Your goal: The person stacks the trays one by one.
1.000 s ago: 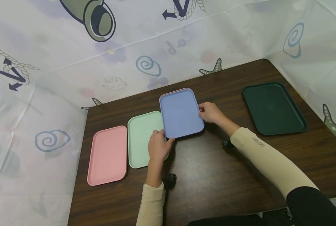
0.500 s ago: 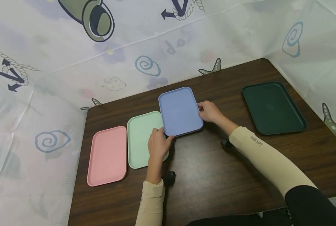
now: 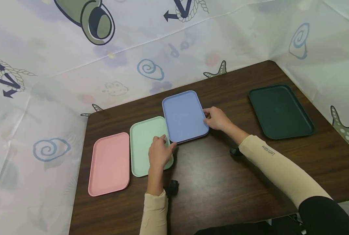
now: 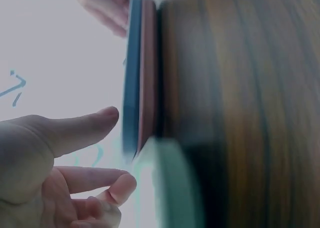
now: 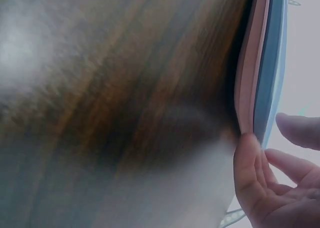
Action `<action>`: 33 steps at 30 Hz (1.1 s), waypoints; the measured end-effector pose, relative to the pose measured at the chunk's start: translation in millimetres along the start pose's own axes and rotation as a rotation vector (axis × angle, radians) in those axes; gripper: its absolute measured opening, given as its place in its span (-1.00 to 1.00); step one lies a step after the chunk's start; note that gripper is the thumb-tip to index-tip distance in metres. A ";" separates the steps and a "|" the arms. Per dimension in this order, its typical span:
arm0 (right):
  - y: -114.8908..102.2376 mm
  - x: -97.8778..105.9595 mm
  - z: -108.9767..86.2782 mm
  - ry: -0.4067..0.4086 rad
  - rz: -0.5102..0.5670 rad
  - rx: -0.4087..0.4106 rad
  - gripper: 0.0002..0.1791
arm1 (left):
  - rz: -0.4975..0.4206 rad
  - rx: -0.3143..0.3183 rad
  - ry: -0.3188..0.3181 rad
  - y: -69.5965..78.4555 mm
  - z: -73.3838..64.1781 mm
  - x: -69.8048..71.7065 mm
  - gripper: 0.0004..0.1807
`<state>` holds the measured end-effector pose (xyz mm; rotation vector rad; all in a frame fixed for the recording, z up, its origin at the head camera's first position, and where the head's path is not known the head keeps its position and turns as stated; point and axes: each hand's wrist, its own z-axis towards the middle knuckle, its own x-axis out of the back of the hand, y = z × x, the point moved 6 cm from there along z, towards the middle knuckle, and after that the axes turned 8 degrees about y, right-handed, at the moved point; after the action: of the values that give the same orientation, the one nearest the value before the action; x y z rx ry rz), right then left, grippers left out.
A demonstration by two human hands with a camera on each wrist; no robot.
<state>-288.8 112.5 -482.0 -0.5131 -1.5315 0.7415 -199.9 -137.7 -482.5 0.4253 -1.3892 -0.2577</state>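
A blue tray [image 3: 184,116] lies stacked on a pink tray [image 5: 250,63], whose edge shows beneath it in both wrist views. My left hand [image 3: 159,151] hovers over the right side of a mint green tray [image 3: 143,142], near the stack's front left corner. Its thumb and fingers are spread apart and hold nothing, with a gap to the blue tray in the left wrist view. At the stack's right edge is my right hand [image 3: 217,118]. One fingertip touches the lower pink tray's side in the right wrist view, while the thumb stands clear of the blue tray.
Another pink tray [image 3: 110,164] lies left of the mint green one. A dark green tray [image 3: 281,111] sits at the right of the brown wooden table [image 3: 209,192]. Printed white cloth [image 3: 192,42] surrounds the table's back and sides.
The blue tray has settled squarely over the pink one, which showed at its far edge a second ago. My left hand has let go of the corner and moved slightly left.
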 end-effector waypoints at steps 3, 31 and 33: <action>-3.4 2.4 -7.2 0.037 0.002 -0.007 -0.46 | -0.043 0.030 0.029 -16.2 -8.4 15.7 -0.33; -92.3 -120.1 -77.2 -0.197 0.049 0.058 -0.53 | 0.039 0.441 0.315 -124.4 -94.6 71.9 -0.74; -94.4 -125.3 -77.8 -0.185 0.066 0.059 -0.48 | 0.048 0.434 0.315 -127.0 -91.6 71.0 -0.74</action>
<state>-188.6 -29.7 -502.3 -0.4628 -1.6647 0.9031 -88.7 -268.8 -485.8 0.7556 -1.1374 0.1523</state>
